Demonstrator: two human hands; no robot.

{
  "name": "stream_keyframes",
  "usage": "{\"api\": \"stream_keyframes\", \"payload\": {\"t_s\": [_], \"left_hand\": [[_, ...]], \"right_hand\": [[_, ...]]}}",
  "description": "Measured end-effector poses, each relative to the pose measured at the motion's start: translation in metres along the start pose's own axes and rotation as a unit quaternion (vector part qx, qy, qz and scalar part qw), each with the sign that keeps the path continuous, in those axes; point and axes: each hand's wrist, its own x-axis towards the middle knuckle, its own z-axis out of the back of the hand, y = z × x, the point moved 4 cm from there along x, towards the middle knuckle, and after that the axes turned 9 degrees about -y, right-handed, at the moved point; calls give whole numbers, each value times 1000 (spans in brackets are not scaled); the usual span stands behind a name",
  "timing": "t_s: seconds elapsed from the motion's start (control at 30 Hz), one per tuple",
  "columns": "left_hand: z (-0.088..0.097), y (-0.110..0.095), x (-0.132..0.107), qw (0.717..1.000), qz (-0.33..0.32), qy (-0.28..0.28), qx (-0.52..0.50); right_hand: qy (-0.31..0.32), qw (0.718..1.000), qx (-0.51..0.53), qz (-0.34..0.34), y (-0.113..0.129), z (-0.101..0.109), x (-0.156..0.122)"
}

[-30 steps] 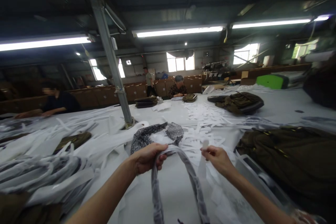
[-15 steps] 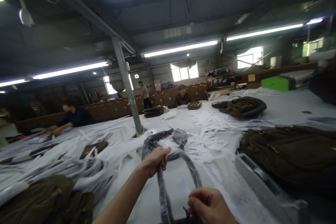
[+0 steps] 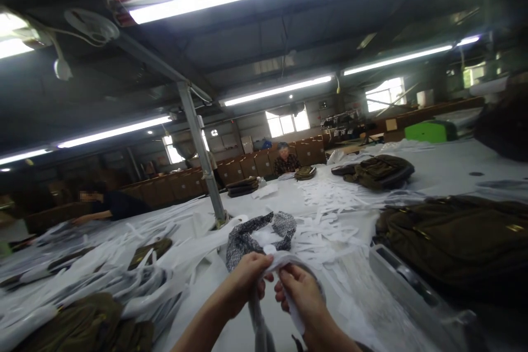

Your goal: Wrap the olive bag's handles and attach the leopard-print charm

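A long grey strap (image 3: 260, 322) in thin see-through wrapping rises from the bottom edge and bends into a loop at the middle of the head view. My left hand (image 3: 248, 278) is closed on the top of this loop. Close beside it, my right hand (image 3: 300, 292) pinches a white strip of the wrapping (image 3: 284, 258) between thumb and fingers. The strap's lower end runs out of the frame. Just beyond my hands lies a black-and-white speckled band (image 3: 244, 239), curled on the white table (image 3: 280, 190).
Dark olive backpacks (image 3: 454, 242) lie at right, beside a grey plastic tape dispenser-like object (image 3: 406, 280). White strips (image 3: 328, 231) are scattered ahead. Wrapped straps (image 3: 148, 280) and another olive bag (image 3: 78, 322) lie left. A metal post (image 3: 202, 154) stands ahead; co-workers (image 3: 286, 159) sit beyond.
My right hand has moved up and left from the strap's lower right side to the top of the loop, beside my left hand, and now pinches white wrapping. The view has tilted slightly upward.
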Motion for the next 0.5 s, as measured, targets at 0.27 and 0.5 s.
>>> {"api": "stream_keyframes", "payload": {"t_s": [0.27, 0.5], "left_hand": [[5, 4, 11, 1000, -6, -2, -9], [2, 3, 13, 1000, -18, -9, -10]], "right_hand": [[19, 999, -31, 21, 5, 13, -16], [112, 982, -105, 111, 46, 8, -27]]}}
